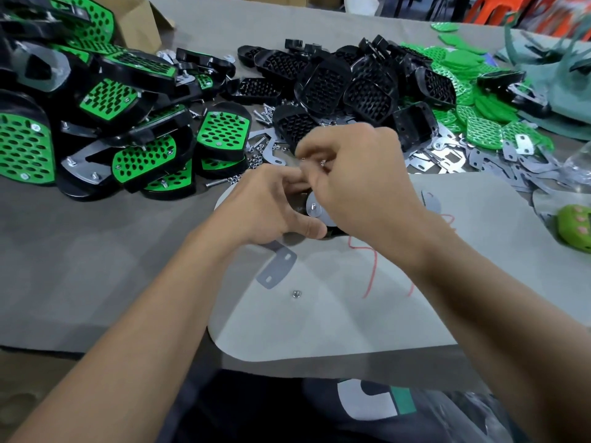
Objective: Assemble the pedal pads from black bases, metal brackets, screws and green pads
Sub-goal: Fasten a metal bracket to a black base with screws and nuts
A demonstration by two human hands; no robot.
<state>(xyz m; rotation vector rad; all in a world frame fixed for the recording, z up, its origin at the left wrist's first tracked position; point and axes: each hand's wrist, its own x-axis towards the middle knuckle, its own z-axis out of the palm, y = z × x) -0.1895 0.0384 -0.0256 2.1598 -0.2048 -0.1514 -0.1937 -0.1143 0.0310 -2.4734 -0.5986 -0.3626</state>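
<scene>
Your left hand (pixel 271 212) grips the base (pixel 299 208) at the middle of the surface (pixel 96 251), fingers curled over its far side and thumb pressed on the near edge. The base sits on a pale sheet (pixel 351 314) with its underside up. Your hands hide most of it, so its long axis cannot be read.

The bracket (pixel 315 210) lies flat on top of the base. Its round plate shows between your hands, and a screw (pixel 314 206) stands up through it, tip upward. The bracket's long axis runs from that plate toward you and to the left, ending in a slotted tab just past your left thumb.

Your right hand (pixel 358 187) hovers over the far end of the base with its fingertips drawn together (they are blurred, so what they hold, if anything, cannot be told).

A nut (pixel 296 294) lies alone on the sheet, near the tab.

Finished pedals (pixel 128 100) are heaped far left beside a box (pixel 137 20). Spare bases (pixel 345 84) are piled straight ahead, green pads (pixel 473 123) to their right, and loose brackets (pixel 447 158) in front of those.
</scene>
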